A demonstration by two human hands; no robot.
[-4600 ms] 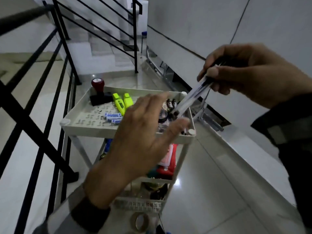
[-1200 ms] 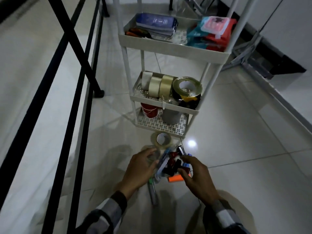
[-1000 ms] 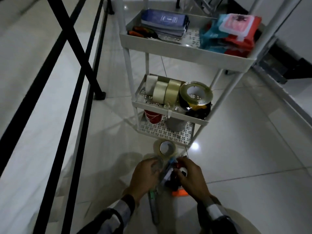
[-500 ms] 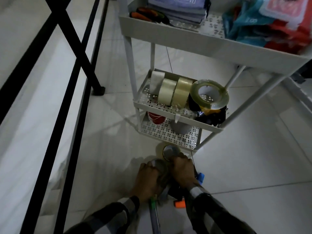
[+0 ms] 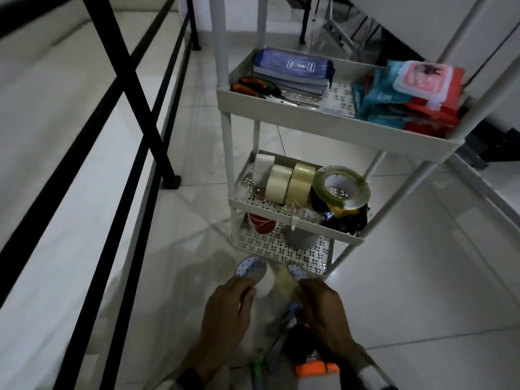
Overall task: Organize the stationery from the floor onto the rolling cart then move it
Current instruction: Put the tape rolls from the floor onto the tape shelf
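Hands are both down low by the cart's bottom shelf. Left hand has its grip curled round a whitish tape roll, right hand grips a clear yellowish tape roll, the 2 rolls side by side just in front of that shelf. More stationery sits on the floor under the hands: an orange marker, some pens, all blurry. Rolling cart already has 4 tape rolls on the middle tier, scissors and a pouch above.
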